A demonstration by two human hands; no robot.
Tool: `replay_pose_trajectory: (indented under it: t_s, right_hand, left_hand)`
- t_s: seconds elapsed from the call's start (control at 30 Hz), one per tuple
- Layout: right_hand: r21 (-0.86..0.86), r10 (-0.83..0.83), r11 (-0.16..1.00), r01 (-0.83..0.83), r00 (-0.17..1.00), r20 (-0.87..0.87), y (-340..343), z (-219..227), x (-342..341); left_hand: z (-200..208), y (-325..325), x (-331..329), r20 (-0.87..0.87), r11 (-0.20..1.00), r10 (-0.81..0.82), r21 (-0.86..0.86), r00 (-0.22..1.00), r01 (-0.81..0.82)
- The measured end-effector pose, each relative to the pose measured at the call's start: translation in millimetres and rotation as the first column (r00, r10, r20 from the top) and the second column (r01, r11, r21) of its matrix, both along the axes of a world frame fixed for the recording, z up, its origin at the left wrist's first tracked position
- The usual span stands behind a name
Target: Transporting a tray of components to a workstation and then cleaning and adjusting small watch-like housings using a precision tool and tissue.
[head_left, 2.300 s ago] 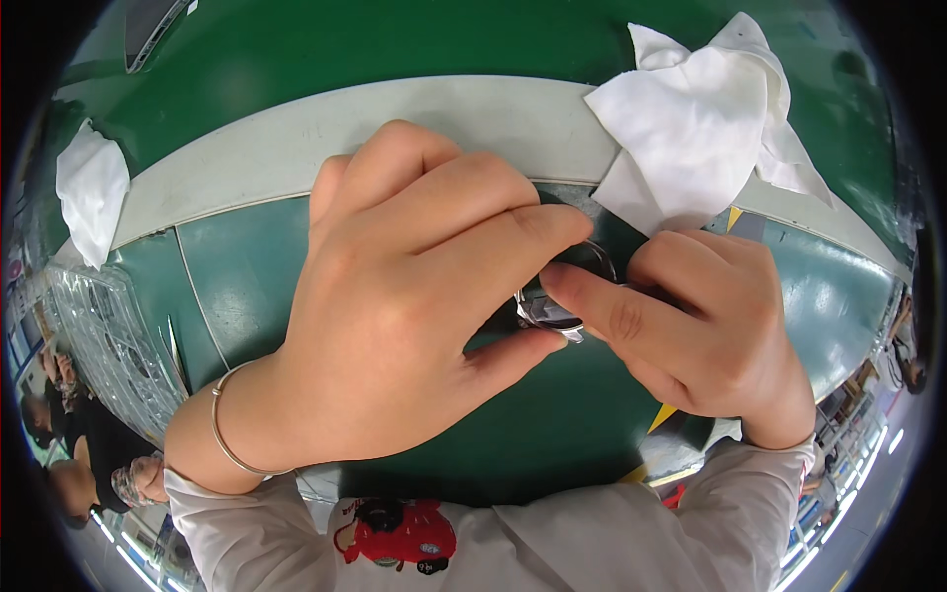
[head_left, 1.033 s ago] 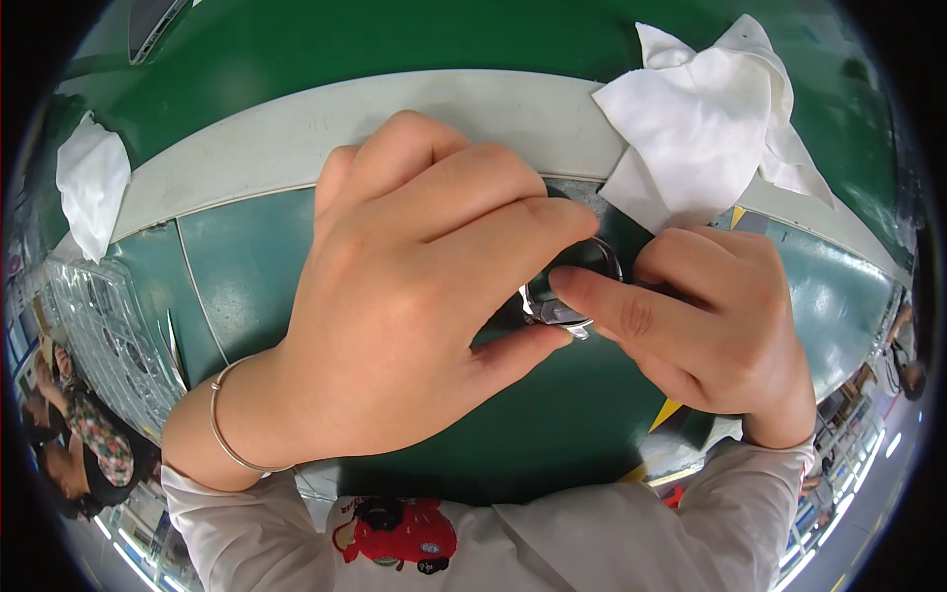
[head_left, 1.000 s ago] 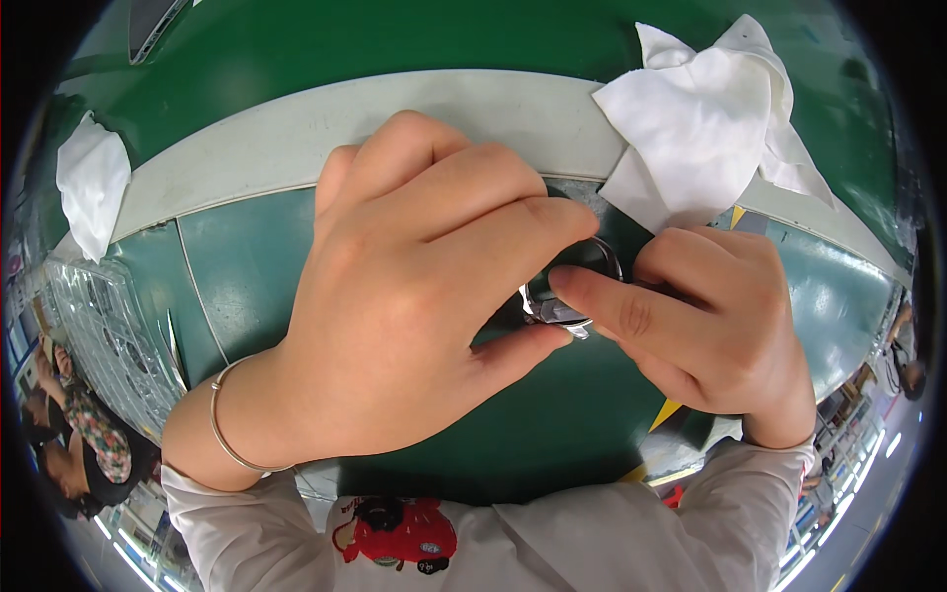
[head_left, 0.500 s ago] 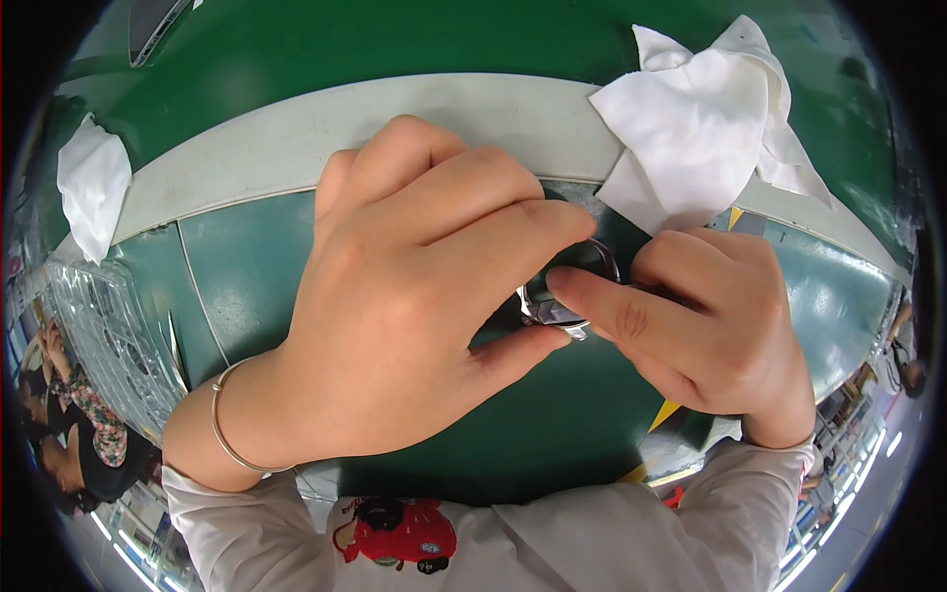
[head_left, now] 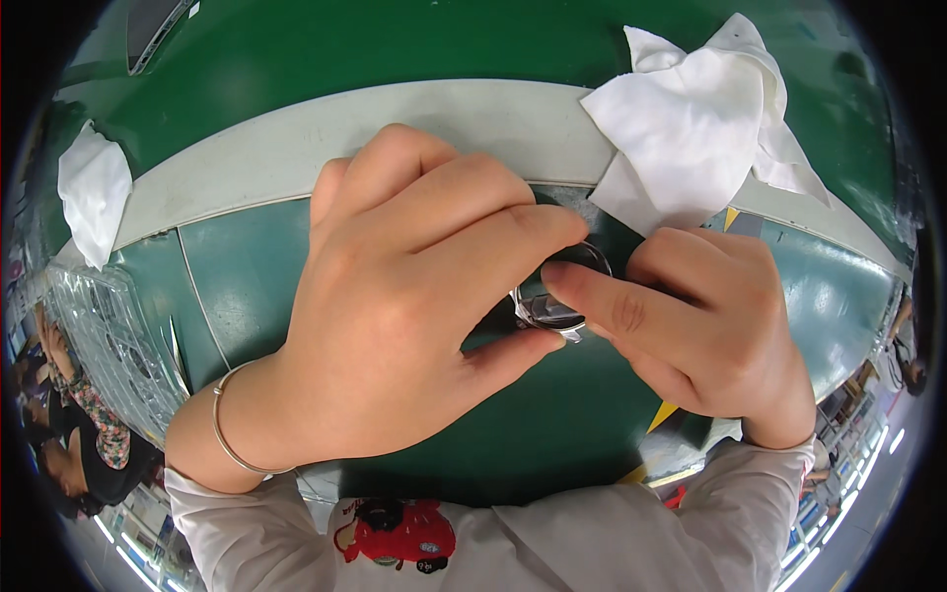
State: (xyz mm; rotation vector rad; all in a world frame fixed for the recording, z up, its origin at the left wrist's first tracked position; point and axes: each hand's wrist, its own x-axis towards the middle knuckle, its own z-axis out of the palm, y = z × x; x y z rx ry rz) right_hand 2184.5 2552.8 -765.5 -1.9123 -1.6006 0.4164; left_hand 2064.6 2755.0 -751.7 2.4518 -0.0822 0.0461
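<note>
A small round, shiny silver watch case [head_left: 552, 314] is tilted between my two hands, above the dark green surface. My left hand [head_left: 395, 271] grips its rim between index finger at the top and thumb at the bottom; the other fingers are curled. From the other side, my right hand [head_left: 710, 306] has its index fingertip at the opening of the case and its thumb by the lower rim. The remaining right fingers are folded in, and whether they hold anything small is hidden. Part of the case is covered by my fingers.
White cloths lie crumpled at the far right [head_left: 691, 128] and far left. A clear plastic tray [head_left: 109, 340] is at the left, with thin metal tweezers [head_left: 177, 345] beside it. A dark flat device [head_left: 153, 35] lies at the back left. Another person [head_left: 89, 434] is at the left edge.
Both hands and the watch case have shifted very slightly left. The case is tipped a little differently, and my right index finger stays at its opening.
</note>
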Motion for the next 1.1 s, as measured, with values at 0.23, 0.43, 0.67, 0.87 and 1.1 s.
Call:
replay_pose_trajectory:
  t_s: [0.23, 0.43, 0.67, 0.87, 1.1]
  right_hand:
    - [0.024, 0.013, 1.000, -0.012, 1.000, -0.016, 0.8, -3.2, 4.1]
    - [-0.039, 0.001, 0.999, -0.010, 0.975, -0.222, 4.2, 10.9, 13.2]
    - [0.036, -0.102, 0.989, 0.146, 0.826, -0.554, 10.9, 11.6, -20.7]
    - [-0.031, -0.192, 0.978, 0.208, 0.820, -0.539, 8.7, 24.1, -34.0]
    - [-0.032, -0.249, 0.963, 0.268, 0.840, -0.481, 9.8, 31.1, -45.8]
  left_hand:
    - [-1.6, 0.6, 3.6, 0.004, 1.000, -0.001, 0.003, 1.000, 0.001]
    - [-6.6, -0.1, 0.1, 0.119, 1.000, -0.010, 0.018, 0.993, 0.008]
    - [-2.5, -10.1, -11.2, 0.264, 0.999, -0.048, 0.013, 0.963, 0.046]
    - [9.5, -18.8, -18.2, 0.236, 0.999, 0.019, -0.054, 0.971, -0.006]
    - [12.7, -25.5, -24.4, 0.277, 0.998, 0.039, -0.054, 0.960, -0.024]
